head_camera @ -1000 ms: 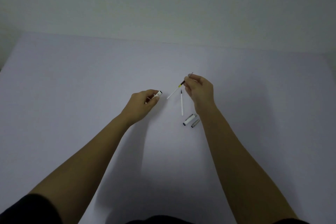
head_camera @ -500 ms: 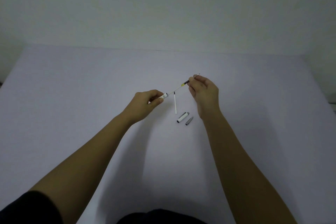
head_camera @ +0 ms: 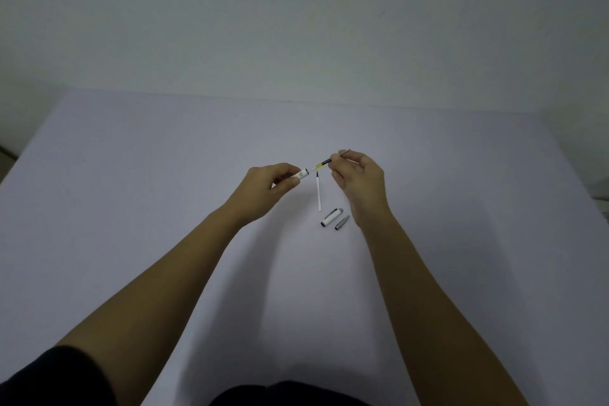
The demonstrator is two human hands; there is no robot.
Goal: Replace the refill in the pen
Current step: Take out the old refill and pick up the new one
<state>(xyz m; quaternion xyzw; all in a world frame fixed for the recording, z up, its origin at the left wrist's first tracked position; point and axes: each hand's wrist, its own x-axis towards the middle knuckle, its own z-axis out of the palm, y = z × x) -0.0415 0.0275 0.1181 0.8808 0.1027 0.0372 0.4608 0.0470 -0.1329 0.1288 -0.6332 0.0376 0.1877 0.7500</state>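
Observation:
My left hand [head_camera: 267,188] pinches a short white pen barrel [head_camera: 302,173], open end facing right. My right hand [head_camera: 361,180] holds a thin refill [head_camera: 324,162] with a yellow and black band near its metal tip; the refill's white tail sits in the barrel's mouth. A second white refill [head_camera: 318,191] lies on the table just below, between the hands. A white pen cap [head_camera: 331,217] and a small grey tip piece [head_camera: 342,222] lie side by side near my right wrist.
The work happens above a wide pale lilac table [head_camera: 131,175] that ends at a plain wall behind. My forearms stretch in from the bottom corners.
The two hands have come together: the refill held by my right hand, free in the air a second ago, now has its tail in the barrel held by my left hand.

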